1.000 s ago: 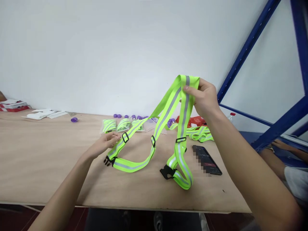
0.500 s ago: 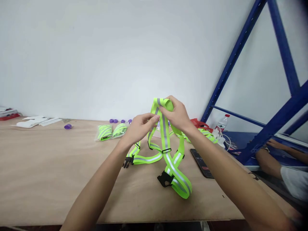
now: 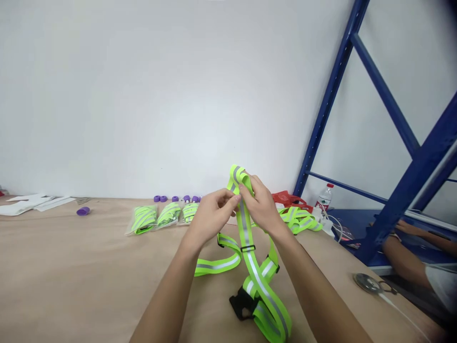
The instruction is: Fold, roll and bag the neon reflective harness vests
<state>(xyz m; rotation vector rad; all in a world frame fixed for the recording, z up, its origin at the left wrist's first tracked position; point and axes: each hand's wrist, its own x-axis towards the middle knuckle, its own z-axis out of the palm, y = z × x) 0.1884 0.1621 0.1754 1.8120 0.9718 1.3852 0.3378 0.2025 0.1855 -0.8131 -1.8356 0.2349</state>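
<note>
The reflective strap (image 3: 244, 224) should handle as light, soft webbing that folds easily and won't break, so pinch it flat across its width, clear of the stiff black buckle (image 3: 240, 301). You have its upper loop raised above the desk (image 3: 89, 276), lower lengths trailing down over it. Each grip is pinched on the webbing, left hand (image 3: 217, 207) and right hand (image 3: 260, 202) nearly meeting, forearms angled inward.

1. Looks like a workshop or packing room.
2. Has a wooden table (image 3: 89, 276) under the fingers (image 3: 231, 204).
3. Shows bagged straps (image 3: 143, 218) in a row, left of the fingers.
4. Includes a blue metal rack (image 3: 407, 189), right of the fingers.
</note>
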